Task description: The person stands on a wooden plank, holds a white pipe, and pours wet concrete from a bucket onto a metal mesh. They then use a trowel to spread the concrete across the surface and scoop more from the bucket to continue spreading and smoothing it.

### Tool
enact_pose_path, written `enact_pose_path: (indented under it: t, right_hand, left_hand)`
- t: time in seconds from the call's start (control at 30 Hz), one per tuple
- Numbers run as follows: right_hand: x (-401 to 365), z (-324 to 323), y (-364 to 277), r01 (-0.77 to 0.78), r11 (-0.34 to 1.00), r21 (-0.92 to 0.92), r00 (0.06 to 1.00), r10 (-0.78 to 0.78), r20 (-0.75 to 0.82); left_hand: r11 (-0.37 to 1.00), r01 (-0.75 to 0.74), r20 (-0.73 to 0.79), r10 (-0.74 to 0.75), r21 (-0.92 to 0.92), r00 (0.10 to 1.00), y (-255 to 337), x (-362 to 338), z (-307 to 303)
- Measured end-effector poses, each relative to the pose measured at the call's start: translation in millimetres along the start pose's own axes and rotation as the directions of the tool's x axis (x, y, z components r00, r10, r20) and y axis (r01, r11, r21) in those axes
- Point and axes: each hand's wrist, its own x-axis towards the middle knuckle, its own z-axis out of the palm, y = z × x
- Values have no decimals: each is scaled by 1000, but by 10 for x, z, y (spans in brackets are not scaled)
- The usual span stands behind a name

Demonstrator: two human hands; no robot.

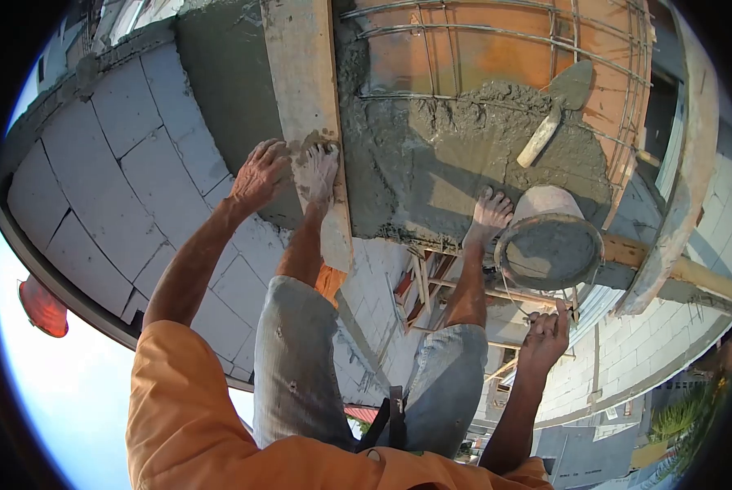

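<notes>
Down at the edge of the pour, the person's right hand [546, 336] has its fingers [559, 317] curled shut around the thin wire handle [519, 304] of a bucket [550, 245]. The bucket, filled to the brim with wet grey mix, sits just beyond those fingertips, beside the bare right foot [490, 214] and at the rim of the wet concrete [431, 155]. The left hand [260, 174] lies open, fingers spread and pressed flat on the grey rendered wall top [219, 82]; it grips nothing and rests just beside the wooden plank [305, 73], where the left foot [317, 170] stands. A trowel [558, 110] lies on the concrete under the rebar cage [497, 33], well apart from both hands.
</notes>
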Motion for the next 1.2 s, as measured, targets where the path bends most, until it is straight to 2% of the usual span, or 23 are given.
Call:
enact_pose_path:
  t: [0.07,0.13,0.2,0.3,0.43,0.5,0.53,0.6,0.67,0.7,0.73,0.77,0.8,0.87,0.9,0.97,1.0,1.03,1.07,1.1,1.13,1.17,1.2]
  right_hand:
    - [2,11,16,46,999,-8,999,-47,-28]
    - [-41,70,31,23,1000,9,999,-23,-44]
    - [-35,99,31,66,997,-37,997,-68,-38]
    - [-79,235,-9,-25,999,-28,990,21,-136]
    - [-161,355,-123,4,1000,6,989,-3,-148]
    - [-227,458,-221,14,1000,-3,991,-15,-136]
    - [-348,557,-298,18,1000,-2,989,-18,-148]
    - [-630,769,-398,33,999,2,989,-32,-145]
    - [-959,932,-488,54,998,-24,994,-56,-97]
    - [-1136,1041,-513,75,997,-20,994,-77,-81]
    - [-1277,1093,-513,86,996,-16,993,-87,-79]
    - [-1403,1123,-515,77,997,-1,996,-77,-52]
    - [-1509,1182,-522,69,998,13,997,-69,-23]
    - [-1742,1354,-540,87,994,61,995,-90,36]
    - [-1816,1403,-567,62,996,58,996,-65,65]
    - [-1956,1524,-594,40,996,81,993,-48,107]
    - [-1988,1552,-596,18,994,107,988,-34,154]
    - [-1978,1536,-548,28,998,61,965,-42,258]
    - [-1987,1603,-521,24,997,79,966,-44,256]
    - [-2005,1695,-498,-3,997,75,948,-21,316]
    - [-2005,1750,-491,-26,997,73,927,-4,376]
    - [-1943,1720,-474,-49,994,100,883,-3,469]
    - [-1899,1710,-501,-43,992,121,885,-18,465]
  left_hand:
    - [997,16,-9,-16,-74,1000,19,48,-18]
    - [982,86,-52,-96,-166,994,13,142,40]
    - [974,51,-102,-74,-219,992,-17,170,131]
    - [899,101,-26,-124,-427,992,27,109,64]
    - [863,61,-32,-89,-501,996,16,-141,-190]
    - [796,106,58,-89,-596,994,27,-316,-377]
    - [793,99,51,-86,-601,995,80,-361,-477]
    - [674,55,54,-23,-736,998,259,-458,-689]
    - [479,217,251,8,-851,968,813,-464,-1090]
    - [269,109,146,123,-957,982,1127,-479,-988]
    - [296,134,221,285,-946,933,1466,-400,-1173]
    - [170,50,112,377,-984,920,1839,-339,-1108]
    - [85,-68,-31,382,-994,924,2215,-245,-1069]
    - [98,-201,-156,347,-975,925,2829,-62,-928]
    - [100,-203,-157,350,-974,924,2950,-12,-909]
    - [320,-251,-137,340,-914,930,3156,17,-898]
    - [317,-254,-134,354,-914,925,3138,-9,-943]
    - [248,-139,-59,306,-959,950,3040,-75,-989]
    - [180,-28,20,259,-983,966,2962,-95,-1075]
    - [51,-5,-6,-4,-999,1000,3002,-139,-1174]
    - [70,-11,-10,9,-997,1000,2944,-136,-1306]
    - [70,112,112,-3,-991,994,2861,-144,-1453]
    - [69,230,229,-13,-971,973,2794,-139,-1573]
